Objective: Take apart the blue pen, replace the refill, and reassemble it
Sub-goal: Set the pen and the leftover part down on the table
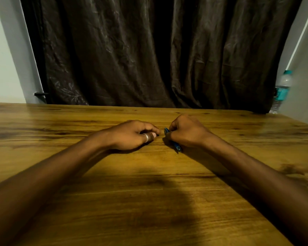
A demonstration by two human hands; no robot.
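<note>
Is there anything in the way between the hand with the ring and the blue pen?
No. The left hand sits just beside the blue pen, which the right hand holds. Only a small bare gap of table lies between them.

The table (149, 192) is honey-brown wood, streaked with darker grain. The curtain (149, 50) behind it is dark brown with a faint leaf pattern. The pen (177, 146) is blue. A silver ring (146, 137) sits on the left hand (132, 134). The bottle (284, 86) is clear, with a teal cap and label.
</note>
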